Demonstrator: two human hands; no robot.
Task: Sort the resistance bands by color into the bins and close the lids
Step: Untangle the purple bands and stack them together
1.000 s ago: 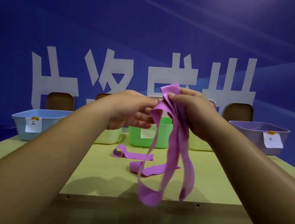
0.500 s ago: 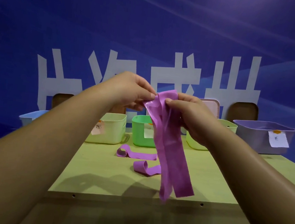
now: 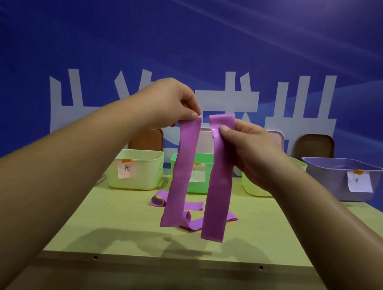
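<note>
Bands (image 3: 181, 172) in left hand (image 3: 166, 104), right hand (image 3: 249, 149).

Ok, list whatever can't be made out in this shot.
Head view:
- Purple bin label: writing too small to read.
- Green bin: front and label mostly behind the hanging bands.
- Loose bands on the table: partly covered by the hanging bands, count unclear.
- Pale green bin: its wall hides any contents.

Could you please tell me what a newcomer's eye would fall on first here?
Two purple bands hang side by side in mid-frame, not touching: the left hand pinches the top of the left band, the right hand grips the right band. Behind them, loose bands lie curled on the table, with open bins along its far edge.
</note>
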